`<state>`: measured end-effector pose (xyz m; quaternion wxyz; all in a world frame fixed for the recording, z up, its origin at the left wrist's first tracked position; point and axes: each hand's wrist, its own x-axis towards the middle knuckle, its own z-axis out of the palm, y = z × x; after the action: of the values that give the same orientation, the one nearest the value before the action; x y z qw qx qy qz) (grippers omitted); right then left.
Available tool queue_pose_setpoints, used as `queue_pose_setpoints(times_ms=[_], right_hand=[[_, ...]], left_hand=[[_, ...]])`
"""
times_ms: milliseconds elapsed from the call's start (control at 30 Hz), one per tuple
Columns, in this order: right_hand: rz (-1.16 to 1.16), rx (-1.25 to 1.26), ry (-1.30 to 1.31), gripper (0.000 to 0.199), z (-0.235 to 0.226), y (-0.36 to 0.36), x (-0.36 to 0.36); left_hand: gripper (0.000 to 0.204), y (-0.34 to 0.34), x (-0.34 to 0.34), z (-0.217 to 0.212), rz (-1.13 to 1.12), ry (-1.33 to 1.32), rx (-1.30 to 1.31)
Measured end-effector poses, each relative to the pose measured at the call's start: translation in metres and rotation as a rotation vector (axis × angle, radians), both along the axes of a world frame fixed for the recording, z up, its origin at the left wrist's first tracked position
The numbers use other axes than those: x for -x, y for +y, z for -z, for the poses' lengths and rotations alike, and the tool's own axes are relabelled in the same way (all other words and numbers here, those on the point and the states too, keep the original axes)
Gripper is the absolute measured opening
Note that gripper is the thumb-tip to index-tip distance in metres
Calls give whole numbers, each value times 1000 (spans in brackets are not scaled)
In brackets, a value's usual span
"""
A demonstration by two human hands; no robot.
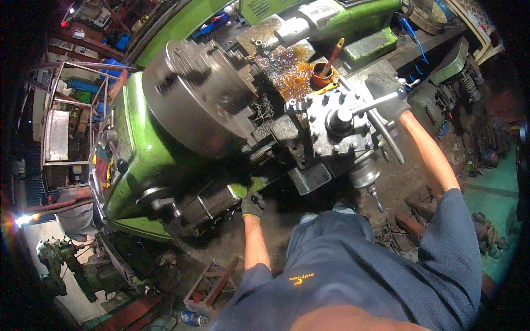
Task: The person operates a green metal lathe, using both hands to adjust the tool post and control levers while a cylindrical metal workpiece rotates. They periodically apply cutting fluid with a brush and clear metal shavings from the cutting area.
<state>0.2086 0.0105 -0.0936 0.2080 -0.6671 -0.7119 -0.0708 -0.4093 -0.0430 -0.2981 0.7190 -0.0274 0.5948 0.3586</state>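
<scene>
A metal rack (pixel 57 135) stands well left of the big round chuck (pixel 172 105), with a green casing (pixel 144 107) just beside the chuck. A blue can (pixel 193 318) lies far toward the person from the chuck, its markings too small to read. The gloved left hand (pixel 253 204) is on the person's side of the chuck, fingers curled; whether it grips anything cannot be told. Small orange lettering (pixel 298 282) with an emblem marks the dark shirt (pixel 353 292). Right of the chuck, a brush (pixel 336 51) leans in an orange pot (pixel 319 81), and a bolted metal block (pixel 320 142) carries a ball-ended handle (pixel 375 103). The gloved right hand (pixel 386 87), farther right of the chuck, is at the handle's ball end, partly curled; whether it is closed around it cannot be told.
</scene>
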Motion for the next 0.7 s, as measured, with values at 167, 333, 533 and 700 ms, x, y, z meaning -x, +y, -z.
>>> queue_pose_setpoints(times_ms=[167, 333, 533, 700], right_hand=[[24, 53, 19, 24, -3, 1, 2], [38, 95, 4, 25, -2, 1, -1], [15, 69, -21, 25, 0, 1, -4], [25, 50, 39, 23, -2, 0, 0]], left_hand=[[23, -3, 6, 10, 41, -3, -40], [23, -4, 0, 3, 22, 16, -64], [26, -2, -6, -3, 3, 48, -24], [28, -3, -6, -2, -25, 33, -30]])
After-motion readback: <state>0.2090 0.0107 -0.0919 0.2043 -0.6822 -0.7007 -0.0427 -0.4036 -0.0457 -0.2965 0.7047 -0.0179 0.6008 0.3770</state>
